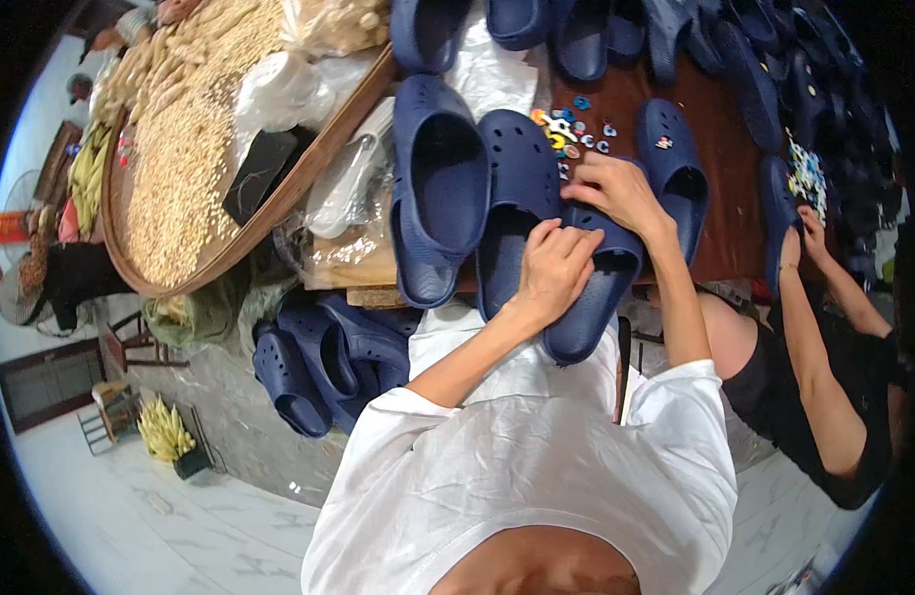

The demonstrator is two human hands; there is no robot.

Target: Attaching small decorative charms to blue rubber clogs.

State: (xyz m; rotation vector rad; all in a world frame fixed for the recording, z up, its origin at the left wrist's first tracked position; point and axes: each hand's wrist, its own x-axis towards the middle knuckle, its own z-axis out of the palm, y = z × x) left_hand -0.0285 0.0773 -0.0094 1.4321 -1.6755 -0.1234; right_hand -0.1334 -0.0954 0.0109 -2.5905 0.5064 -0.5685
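Observation:
A navy clog (580,322) lies in front of me, its heel toward my body and jutting past the table's near edge. My left hand (557,268) is closed on the left side of its upper, fingers bent over the strap area. Over the toe, my right hand (621,193) has its fingers curled and pinched together; whatever they hold is hidden. Just beyond that hand lies a scatter of small colourful shoe charms (569,129). To the right rests another navy clog (676,169) with a small charm on its toe. Two more clogs, one of them a plain navy clog (440,188), sit to the left.
More navy clogs (581,40) line the table's far side, and several hang low at left (324,362). A large woven tray (348,109) of pale kernels stands at left. At right, a co-worker's hands (802,233) are at a clog beside a charm pile (806,171).

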